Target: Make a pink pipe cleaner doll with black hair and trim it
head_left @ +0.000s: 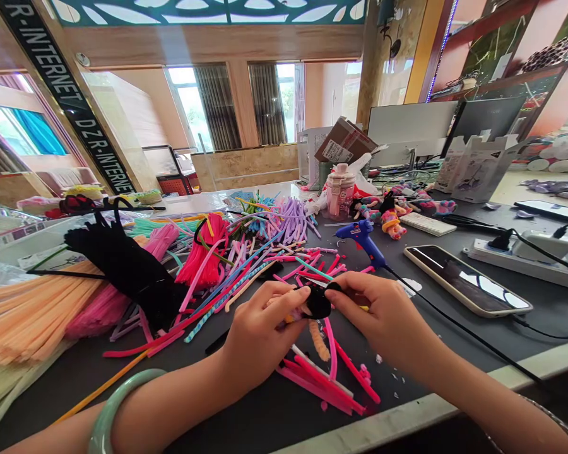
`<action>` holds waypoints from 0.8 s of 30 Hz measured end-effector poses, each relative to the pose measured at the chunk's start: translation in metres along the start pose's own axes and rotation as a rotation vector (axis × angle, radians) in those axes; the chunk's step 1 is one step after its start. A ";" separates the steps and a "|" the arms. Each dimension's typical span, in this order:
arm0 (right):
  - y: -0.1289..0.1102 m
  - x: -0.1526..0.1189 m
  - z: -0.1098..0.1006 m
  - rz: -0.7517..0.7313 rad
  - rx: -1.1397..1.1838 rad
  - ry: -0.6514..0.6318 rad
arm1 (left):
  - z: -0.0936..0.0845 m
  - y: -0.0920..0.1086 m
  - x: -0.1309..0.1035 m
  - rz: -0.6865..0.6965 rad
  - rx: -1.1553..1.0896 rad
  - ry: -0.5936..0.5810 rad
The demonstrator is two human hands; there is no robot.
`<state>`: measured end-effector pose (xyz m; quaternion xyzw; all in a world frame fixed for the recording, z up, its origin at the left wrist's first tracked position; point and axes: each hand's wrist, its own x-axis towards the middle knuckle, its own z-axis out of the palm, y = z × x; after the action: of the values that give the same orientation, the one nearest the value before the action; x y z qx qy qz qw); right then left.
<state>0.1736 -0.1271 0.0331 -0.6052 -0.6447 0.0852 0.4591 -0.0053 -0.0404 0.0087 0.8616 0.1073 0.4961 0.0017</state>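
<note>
My left hand (pixel 264 328) is closed around a small fuzzy pipe-cleaner figure with a black top (pixel 319 304); most of the figure is hidden behind the fingers. From the right, my right hand (pixel 383 312) pinches a small black fuzzy piece (pixel 332 288) against the figure's edge. A tan twisted pipe cleaner (pixel 319 340) shows just under the hands; whether it is joined to the figure I cannot tell. Pink and red pipe cleaners (pixel 329 386) lie on the dark table below. Behind my hands a blue glue gun (pixel 365 243) rests on the table.
Bundles of black (pixel 127 265), peach (pixel 38 315) and lilac pipe cleaners (pixel 293 221) crowd the left and middle. A phone (pixel 468 280), a power strip (pixel 525 258) and the glue gun's cord (pixel 454 328) lie at right. A pink bottle (pixel 339 192) stands behind, near finished-looking fuzzy dolls (pixel 392 217).
</note>
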 end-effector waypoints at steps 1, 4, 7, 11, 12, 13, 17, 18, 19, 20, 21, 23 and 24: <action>0.001 0.001 -0.001 -0.040 -0.017 0.013 | 0.000 0.000 0.000 -0.024 -0.035 -0.001; 0.003 0.002 -0.002 -0.113 -0.030 0.036 | 0.000 0.001 0.002 -0.074 -0.099 -0.002; 0.005 0.002 -0.001 -0.111 -0.019 0.030 | 0.000 0.002 0.002 -0.100 -0.129 -0.014; 0.006 0.002 -0.002 -0.060 0.008 -0.003 | 0.000 0.003 0.002 -0.153 -0.172 -0.027; 0.006 0.003 -0.003 -0.042 0.021 -0.014 | 0.001 0.003 0.002 -0.179 -0.179 -0.033; 0.007 0.004 -0.004 -0.025 0.036 -0.022 | 0.001 0.003 0.002 -0.213 -0.182 -0.041; 0.014 0.007 -0.009 0.040 0.078 0.000 | 0.003 0.001 0.003 -0.444 -0.179 -0.037; 0.017 0.008 -0.010 0.054 0.082 0.008 | 0.004 0.000 0.003 -0.507 -0.189 -0.025; 0.019 0.009 -0.010 0.066 0.086 0.012 | 0.005 0.000 0.003 -0.564 -0.206 -0.014; 0.021 0.009 -0.009 0.075 0.092 0.012 | 0.006 -0.001 0.003 -0.608 -0.225 -0.003; 0.023 0.010 -0.008 0.081 0.101 0.004 | 0.007 -0.001 0.003 -0.637 -0.246 0.005; 0.022 0.010 -0.006 0.084 0.130 -0.034 | 0.007 -0.001 0.002 -0.661 -0.278 0.016; 0.021 0.010 -0.004 0.080 0.148 -0.063 | 0.008 -0.001 0.003 -0.663 -0.290 0.018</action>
<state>0.1926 -0.1153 0.0265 -0.5919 -0.6262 0.1699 0.4783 0.0022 -0.0379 0.0070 0.7665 0.3091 0.4861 0.2838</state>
